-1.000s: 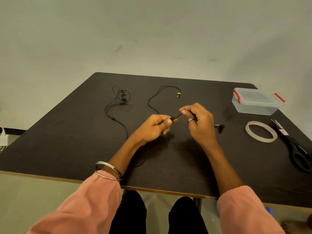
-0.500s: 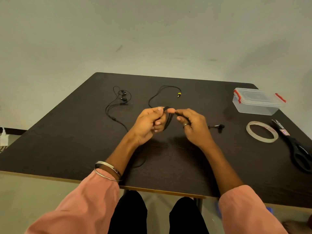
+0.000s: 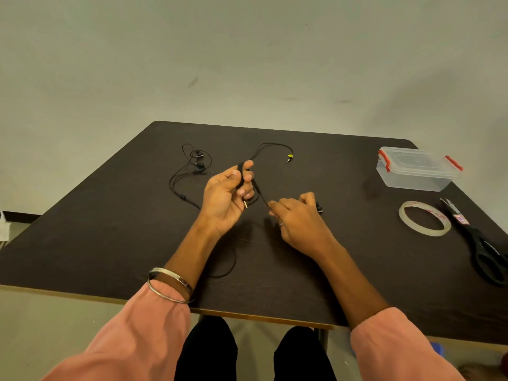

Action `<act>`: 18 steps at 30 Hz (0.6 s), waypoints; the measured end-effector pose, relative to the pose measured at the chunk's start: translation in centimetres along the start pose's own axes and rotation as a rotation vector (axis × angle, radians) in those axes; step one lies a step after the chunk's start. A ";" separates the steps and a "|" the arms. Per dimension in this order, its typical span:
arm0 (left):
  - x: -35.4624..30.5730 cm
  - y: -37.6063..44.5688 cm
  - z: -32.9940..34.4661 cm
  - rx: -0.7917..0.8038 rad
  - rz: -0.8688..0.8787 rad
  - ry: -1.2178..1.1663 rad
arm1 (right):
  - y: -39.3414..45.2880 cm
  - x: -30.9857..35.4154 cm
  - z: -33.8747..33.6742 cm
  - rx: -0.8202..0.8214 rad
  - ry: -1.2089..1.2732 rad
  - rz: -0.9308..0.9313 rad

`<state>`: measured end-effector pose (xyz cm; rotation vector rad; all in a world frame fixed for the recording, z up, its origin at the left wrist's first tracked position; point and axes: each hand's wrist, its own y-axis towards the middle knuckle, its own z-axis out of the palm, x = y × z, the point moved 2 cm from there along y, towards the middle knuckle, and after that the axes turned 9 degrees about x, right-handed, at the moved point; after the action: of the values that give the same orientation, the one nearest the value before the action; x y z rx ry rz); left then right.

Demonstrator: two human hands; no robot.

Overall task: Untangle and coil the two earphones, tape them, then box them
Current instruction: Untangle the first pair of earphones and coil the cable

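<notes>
My left hand (image 3: 228,193) is raised above the dark table (image 3: 110,243), palm toward me, with loops of a black earphone cable (image 3: 241,174) wound around its fingers; a gold plug sticks out below the fingers. My right hand (image 3: 298,221) pinches the same cable lower right, pulling it taut; an earbud (image 3: 319,207) shows just past its knuckles. A second black earphone (image 3: 196,163) lies loose at the far left, its cable running to a yellow-tipped plug (image 3: 289,158).
A clear lidded plastic box (image 3: 417,169) with red clips stands at the far right. A roll of clear tape (image 3: 424,222) lies near it, black scissors (image 3: 481,243) beside it along the right edge.
My left hand has lifted and turned its palm toward me with cable loops around the fingers. My right hand has dropped lower and to the right, drawing the cable out.
</notes>
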<state>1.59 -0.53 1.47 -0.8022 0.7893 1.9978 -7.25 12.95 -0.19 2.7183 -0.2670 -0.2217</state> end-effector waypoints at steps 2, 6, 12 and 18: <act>-0.1 0.1 -0.2 -0.015 0.031 -0.005 | 0.1 0.3 0.1 -0.011 -0.033 -0.067; 0.2 0.1 -0.1 -0.066 0.046 0.065 | 0.0 1.3 0.0 0.025 -0.072 -0.148; 1.5 -0.3 0.7 0.019 0.019 0.560 | 0.0 1.2 -0.1 0.006 0.109 -0.099; 1.9 -0.3 0.9 0.051 -0.001 0.623 | -0.3 -1.0 -1.5 -0.077 0.618 0.140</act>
<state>0.73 1.13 0.52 -1.4217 1.1777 1.7211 -7.84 13.99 1.21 2.5266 -0.2547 0.6236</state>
